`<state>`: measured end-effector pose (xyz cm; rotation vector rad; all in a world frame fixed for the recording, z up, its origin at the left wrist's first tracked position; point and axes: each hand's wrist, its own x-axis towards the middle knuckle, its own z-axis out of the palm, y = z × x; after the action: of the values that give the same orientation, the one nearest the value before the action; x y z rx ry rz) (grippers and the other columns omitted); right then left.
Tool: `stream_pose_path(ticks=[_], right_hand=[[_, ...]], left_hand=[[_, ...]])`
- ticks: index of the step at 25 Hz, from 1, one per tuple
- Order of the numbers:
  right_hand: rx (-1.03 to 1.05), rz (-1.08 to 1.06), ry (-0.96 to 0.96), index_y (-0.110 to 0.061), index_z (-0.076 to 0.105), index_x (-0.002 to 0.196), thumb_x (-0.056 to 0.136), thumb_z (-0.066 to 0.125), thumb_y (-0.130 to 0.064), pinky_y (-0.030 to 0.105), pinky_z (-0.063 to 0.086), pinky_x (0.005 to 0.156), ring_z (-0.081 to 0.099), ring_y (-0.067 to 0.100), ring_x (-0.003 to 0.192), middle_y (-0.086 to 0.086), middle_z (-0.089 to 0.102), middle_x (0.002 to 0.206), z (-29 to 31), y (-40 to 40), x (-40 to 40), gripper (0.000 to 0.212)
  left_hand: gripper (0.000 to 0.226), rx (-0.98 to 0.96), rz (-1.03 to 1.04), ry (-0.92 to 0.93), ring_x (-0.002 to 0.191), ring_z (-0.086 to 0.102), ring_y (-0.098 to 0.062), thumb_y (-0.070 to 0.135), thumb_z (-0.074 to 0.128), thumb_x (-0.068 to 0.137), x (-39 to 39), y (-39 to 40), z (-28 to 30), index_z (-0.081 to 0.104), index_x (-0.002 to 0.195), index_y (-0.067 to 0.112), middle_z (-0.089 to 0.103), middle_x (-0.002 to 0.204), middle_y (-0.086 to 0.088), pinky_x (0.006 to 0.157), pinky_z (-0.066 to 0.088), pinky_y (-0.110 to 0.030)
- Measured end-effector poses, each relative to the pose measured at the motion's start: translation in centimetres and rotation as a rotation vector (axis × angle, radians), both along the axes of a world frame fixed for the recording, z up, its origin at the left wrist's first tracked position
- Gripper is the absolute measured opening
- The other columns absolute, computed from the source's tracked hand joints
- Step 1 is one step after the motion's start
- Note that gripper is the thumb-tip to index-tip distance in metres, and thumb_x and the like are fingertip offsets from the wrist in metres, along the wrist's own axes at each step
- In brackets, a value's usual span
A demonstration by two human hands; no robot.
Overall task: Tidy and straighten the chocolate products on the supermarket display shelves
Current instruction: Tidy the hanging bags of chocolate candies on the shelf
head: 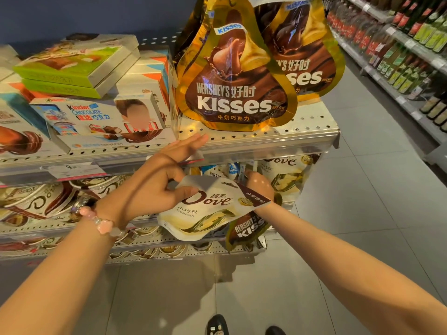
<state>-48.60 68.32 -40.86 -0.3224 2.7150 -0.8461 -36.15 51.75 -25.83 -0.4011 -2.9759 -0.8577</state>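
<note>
Head view looks down at a white Dove bag [205, 213] held in front of the second shelf. The left hand [157, 187] pinches the bag's upper left corner between thumb and curled forefinger, while its other fingers [193, 141] stretch straight up to the edge of the top shelf [266, 139]. The right hand [260, 186] is behind the bag's upper right corner; its fingers are hidden, so whether they grip cannot be told. The bag is tilted, its long axis running from upper right to lower left, printed face toward the camera, its top edge at the fingers and its bottom hanging below them.

Just below the right wrist a small brown Kisses bag [246, 229] hangs tilted. Above the left fingers stand two large gold Kisses bags [235, 93], upright, one behind and to the right of the other. Left of those fingers lies one Kinder box [101, 117], and beyond it two green boxes [72, 66] are stacked. One more Dove bag [290, 175] stands just right of the right hand. A pink bead bracelet [101, 221] circles the left wrist.
</note>
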Motion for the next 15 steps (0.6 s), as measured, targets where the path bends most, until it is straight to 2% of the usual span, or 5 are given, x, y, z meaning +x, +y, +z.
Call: stream_pose_path(ticks=[3,6,9,11,15], right_hand=[[0.009,-0.061,-0.004,-0.009,0.065,0.108,0.091,0.056,-0.034,0.031,0.047,0.072,0.062,0.029,0.097,0.013,0.067,0.106,-0.2,-0.4,-0.3,0.032],[-0.012,-0.07,-0.004,-0.009,0.068,0.102,0.092,0.054,-0.033,0.031,0.046,0.071,0.062,0.029,0.095,0.012,0.068,0.102,-0.1,0.1,-0.2,0.029],[-0.109,-0.137,-0.051,-0.014,0.068,0.091,0.089,0.058,-0.027,0.031,0.049,0.072,0.063,0.027,0.087,0.006,0.068,0.09,0.3,1.8,0.8,0.016],[-0.2,-0.18,-0.009,-0.017,0.067,0.086,0.087,0.06,-0.022,0.029,0.048,0.067,0.063,0.023,0.08,-0.001,0.063,0.079,0.6,3.5,1.7,0.009],[-0.192,-0.105,-0.017,-0.025,0.071,0.079,0.089,0.059,-0.034,0.025,0.044,0.056,0.06,0.009,0.069,-0.005,0.066,0.076,1.8,7.8,2.9,0.018]], left_hand=[[0.013,0.014,0.005,0.025,0.142,0.019,-0.009,0.005,0.074,0.076,0.1,0.0,-0.4,0.073,0.063,-0.001,0.028,0.15,-0.002,0.117,0.015,-0.029],[0.014,0.006,0.025,0.048,0.143,0.018,-0.011,0.01,0.073,0.077,0.1,-0.1,-0.7,0.074,0.066,0.001,0.029,0.15,-0.002,0.117,0.014,-0.029],[0.013,-0.041,0.05,0.109,0.143,0.019,-0.015,0.01,0.07,0.08,0.3,0.3,-0.8,0.074,0.073,-0.001,0.031,0.149,-0.003,0.117,0.016,-0.03],[0.013,-0.045,0.083,0.192,0.141,0.024,-0.016,0.011,0.068,0.082,0.8,1.0,-1.0,0.075,0.076,0.002,0.039,0.145,-0.003,0.115,0.023,-0.031],[0.035,-0.061,0.139,0.331,0.113,0.045,-0.011,0.031,0.053,0.083,2.4,2.5,-1.3,0.076,0.072,0.006,0.055,0.115,0.004,0.091,0.037,-0.027]])
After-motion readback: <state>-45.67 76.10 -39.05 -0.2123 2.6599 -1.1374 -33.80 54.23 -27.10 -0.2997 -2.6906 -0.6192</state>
